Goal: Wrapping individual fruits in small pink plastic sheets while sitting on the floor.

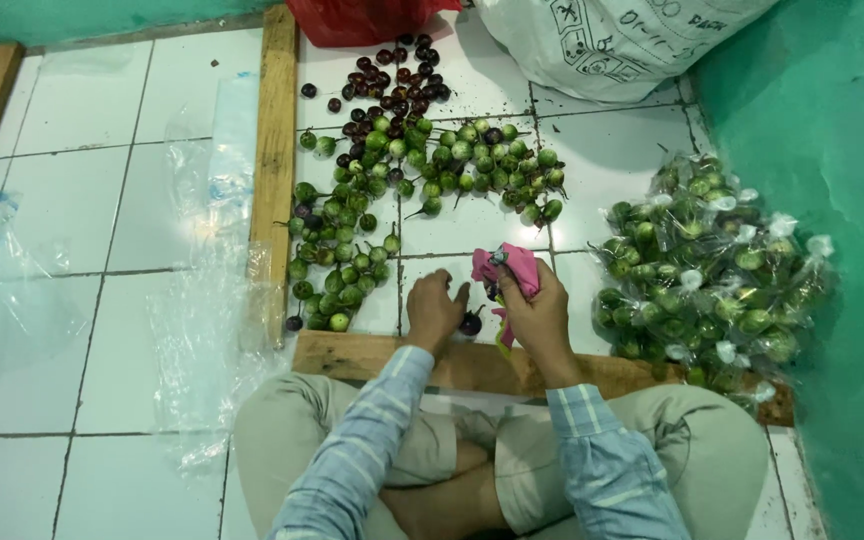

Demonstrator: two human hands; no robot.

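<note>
A person sits cross-legged on the white tiled floor (72,330) behind a wooden plank (472,365). The right hand (537,315) is closed around a pink cloth (509,268), held just above the floor with a small dark fruit tucked in it. The left hand (434,308) rests palm down, fingers loosely curled and holding nothing, just beside a dark round fruit (470,323) on the tile. A spread of small green fruits (432,170) lies ahead, darker purple ones (397,75) beyond them. Filled clear bags (712,270) are heaped to the right, and empty plastic bags (202,320) lie to the left.
</note>
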